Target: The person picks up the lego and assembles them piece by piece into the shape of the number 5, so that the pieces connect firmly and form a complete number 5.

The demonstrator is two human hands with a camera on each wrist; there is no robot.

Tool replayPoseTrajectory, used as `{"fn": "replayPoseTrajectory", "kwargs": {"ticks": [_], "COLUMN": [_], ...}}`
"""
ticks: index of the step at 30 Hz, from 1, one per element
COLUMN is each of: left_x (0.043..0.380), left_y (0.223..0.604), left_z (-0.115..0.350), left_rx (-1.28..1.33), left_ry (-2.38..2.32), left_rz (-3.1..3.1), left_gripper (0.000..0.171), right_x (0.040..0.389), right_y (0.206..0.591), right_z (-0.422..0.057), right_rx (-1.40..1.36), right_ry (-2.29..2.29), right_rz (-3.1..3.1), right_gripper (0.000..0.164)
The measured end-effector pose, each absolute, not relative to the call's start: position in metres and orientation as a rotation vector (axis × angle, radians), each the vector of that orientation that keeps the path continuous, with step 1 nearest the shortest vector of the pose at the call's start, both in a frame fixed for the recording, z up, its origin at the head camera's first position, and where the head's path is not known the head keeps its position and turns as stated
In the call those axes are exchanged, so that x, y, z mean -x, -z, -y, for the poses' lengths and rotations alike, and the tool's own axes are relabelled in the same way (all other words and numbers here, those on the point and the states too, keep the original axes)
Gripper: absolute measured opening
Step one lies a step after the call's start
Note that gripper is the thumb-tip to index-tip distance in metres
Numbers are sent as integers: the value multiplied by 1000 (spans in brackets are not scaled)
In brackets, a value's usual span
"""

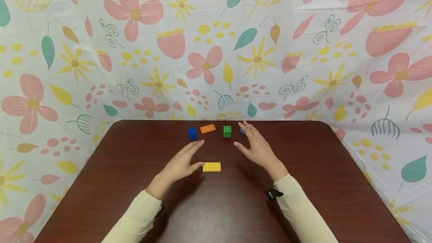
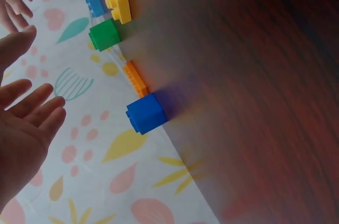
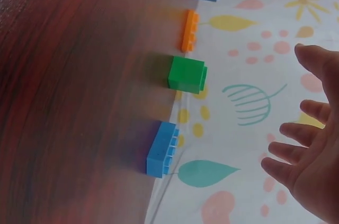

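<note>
My left hand (image 1: 179, 165) hovers over the table with fingers extended and thumb apart, holding nothing. Its thumb tip appears beside the left end of a flat yellow toy brick (image 1: 212, 167); whether they touch, I cannot tell. To the right, my right hand (image 1: 260, 152) is also raised, fingers spread, with nothing in it. Behind its fingers a light blue brick (image 3: 161, 151) is partly hidden in the head view but shows whole in the right wrist view. A green brick (image 1: 227, 132), a thin orange brick (image 1: 207, 129) and a dark blue brick (image 1: 192, 133) stand farther left.
The dark brown table (image 1: 216, 213) has its far edge just behind the row of bricks. A white flower-patterned cloth (image 1: 209, 96) hangs behind and along both sides. Black straps (image 1: 274, 194) circle the wrists over pale sleeves.
</note>
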State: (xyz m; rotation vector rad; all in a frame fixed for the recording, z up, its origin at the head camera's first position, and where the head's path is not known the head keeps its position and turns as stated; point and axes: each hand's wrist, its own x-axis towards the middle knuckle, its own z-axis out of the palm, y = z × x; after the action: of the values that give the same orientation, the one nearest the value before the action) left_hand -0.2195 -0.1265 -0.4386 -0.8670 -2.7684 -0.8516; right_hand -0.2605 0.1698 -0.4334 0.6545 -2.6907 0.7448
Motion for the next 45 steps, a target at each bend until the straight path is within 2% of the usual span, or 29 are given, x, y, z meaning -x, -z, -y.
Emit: {"fn": "replayPoseTrajectory", "kwargs": {"ticks": [21, 45], "left_x": [231, 227], "left_y": [461, 473], "left_z": [127, 115], "left_rx": [979, 1009], "left_ry": [979, 1122], "left_rz": [2873, 2863], "left_gripper": [70, 59], "right_x": [290, 320], "right_y": [450, 463], "right_z": [-164, -156], "right_rx": [-769, -651], "right_ry": [-991, -1239], "right_rz": [2747, 2818], "right_gripper": [72, 69]}}
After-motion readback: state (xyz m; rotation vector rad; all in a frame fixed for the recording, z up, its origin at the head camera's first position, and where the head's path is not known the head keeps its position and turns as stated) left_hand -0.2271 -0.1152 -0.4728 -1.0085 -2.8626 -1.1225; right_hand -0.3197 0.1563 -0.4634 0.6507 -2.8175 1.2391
